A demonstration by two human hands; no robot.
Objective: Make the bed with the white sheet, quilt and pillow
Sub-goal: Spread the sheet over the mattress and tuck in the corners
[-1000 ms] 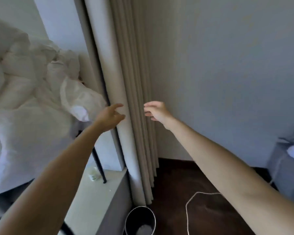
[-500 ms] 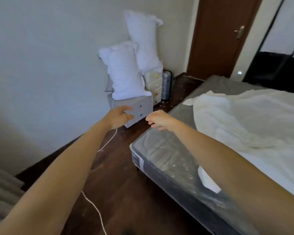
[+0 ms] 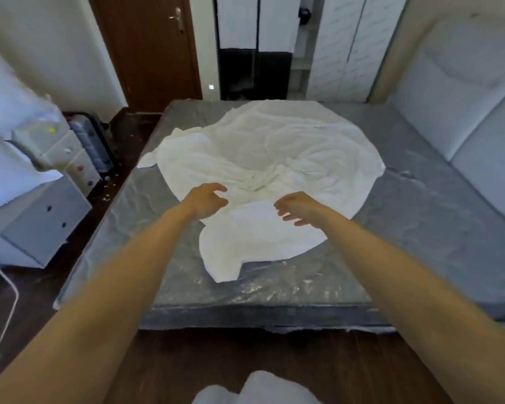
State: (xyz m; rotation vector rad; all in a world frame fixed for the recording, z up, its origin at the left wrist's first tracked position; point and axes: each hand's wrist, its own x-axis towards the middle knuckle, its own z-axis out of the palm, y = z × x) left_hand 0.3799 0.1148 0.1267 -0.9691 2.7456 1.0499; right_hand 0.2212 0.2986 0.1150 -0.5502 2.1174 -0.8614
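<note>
A crumpled white sheet [image 3: 268, 164] lies in a heap on the middle of the bare grey mattress [image 3: 438, 228], which is wrapped in shiny plastic. My left hand [image 3: 206, 199] and my right hand [image 3: 299, 207] reach out side by side over the near part of the sheet, fingers loosely curled and holding nothing. White pillows [image 3: 0, 118] are stacked on the grey bedside cabinet [image 3: 38, 225] at the left. The quilt is out of view.
A padded grey headboard [image 3: 473, 91] runs along the right side. A brown door [image 3: 149, 51] and a white wardrobe [image 3: 330, 45] stand behind the bed. A small drawer unit [image 3: 70, 158] and a heater [image 3: 94, 141] sit at the left. A white cable [image 3: 8, 313] lies on the dark floor.
My view has swung from the curtain and quilt, past the bedside cabinet, to the bed. Both hands now hover over the white sheet instead of the curtain.
</note>
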